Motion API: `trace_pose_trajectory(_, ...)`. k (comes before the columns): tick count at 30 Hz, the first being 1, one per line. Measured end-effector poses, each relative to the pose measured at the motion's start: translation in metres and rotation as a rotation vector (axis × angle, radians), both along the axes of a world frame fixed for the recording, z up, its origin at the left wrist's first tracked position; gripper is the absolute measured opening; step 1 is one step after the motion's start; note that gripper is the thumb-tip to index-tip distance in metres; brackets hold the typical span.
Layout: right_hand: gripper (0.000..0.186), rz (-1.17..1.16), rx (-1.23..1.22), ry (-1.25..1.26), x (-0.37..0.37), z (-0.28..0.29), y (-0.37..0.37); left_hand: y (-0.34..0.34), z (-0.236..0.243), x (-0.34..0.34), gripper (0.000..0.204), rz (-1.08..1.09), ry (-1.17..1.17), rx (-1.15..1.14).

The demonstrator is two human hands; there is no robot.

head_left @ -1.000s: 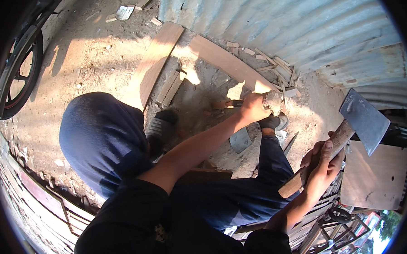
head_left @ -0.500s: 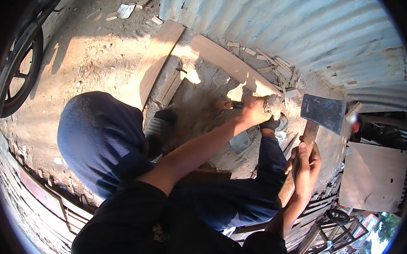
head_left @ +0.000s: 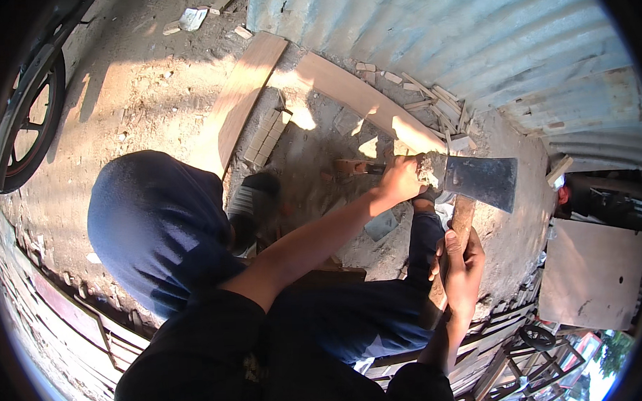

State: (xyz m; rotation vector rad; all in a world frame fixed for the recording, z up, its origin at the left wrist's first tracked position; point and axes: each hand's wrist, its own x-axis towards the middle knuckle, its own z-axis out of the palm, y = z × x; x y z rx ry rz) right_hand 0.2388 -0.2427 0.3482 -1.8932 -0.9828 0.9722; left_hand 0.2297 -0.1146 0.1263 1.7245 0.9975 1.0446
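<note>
My right hand (head_left: 464,269) is wrapped round the wooden handle of an axe (head_left: 482,182). Its broad dark blade is level with my left hand (head_left: 404,180), and the blade's edge is against or just beside a pale, rough-ended chunk (head_left: 428,171). Closed fingers of my left hand grip that chunk; its kind is hard to make out, and its lower part is hidden. Right below the chunk is my right foot, mostly covered. My other foot (head_left: 253,203), in a striped dark shoe or sandal, rests on the ground by my bent left knee.
Two long planks (head_left: 248,82) (head_left: 363,95) lie on the dirt, with a stack of small wooden blocks (head_left: 267,137) between them. Wood offcuts (head_left: 442,109) are heaped by a corrugated metal sheet (head_left: 428,38). A motorcycle wheel (head_left: 45,126) stands at left, a flat board (head_left: 589,271) at right.
The axe has swung left and down, bringing its blade from apart to the chunk in my left hand. My right hand has moved left with it; my left hand is nearly still.
</note>
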Motion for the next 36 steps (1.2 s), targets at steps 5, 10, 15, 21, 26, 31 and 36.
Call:
trace_pose_trajectory(5, 0.027, -0.214, 0.36, -0.053, -0.011, 0.038, 0.001, -0.001, 0.028, -0.006, 0.029, 0.186, -0.448, -0.039)
trace_pose_trajectory(10, 0.027, -0.146, 0.328, -0.05, -0.002, 0.021, -0.007, -0.015, 0.043, -0.013, 0.026, 0.135, -0.573, 0.018)
trace_pose_trajectory(15, 0.023, -0.179, 0.216, 0.103, 0.002, -0.01, -0.01, 0.006, 0.043, -0.033, 0.026, 0.0, -0.43, -0.013)
trace_pose_trajectory(21, 0.023, -0.197, 0.247, 0.116, 0.013, -0.009, -0.006, 0.018, 0.046, -0.041, 0.03, -0.072, -0.347, 0.015)
trace_pose_trajectory(26, 0.036, -0.221, 0.449, -0.016, 0.009, 0.025, 0.006, 0.02, 0.032, -0.025, 0.032, 0.016, -0.35, 0.259)
trace_pose_trajectory(31, 0.022, -0.021, 0.223, -0.326, 0.01, -0.016, 0.008, 0.016, 0.035, -0.028, 0.031, -0.005, -0.341, 0.137)
trace_pose_trajectory(36, 0.016, 0.084, 0.042, -0.109, 0.008, 0.0, 0.009, 0.009, 0.045, -0.037, 0.032, -0.001, -0.301, 0.053)
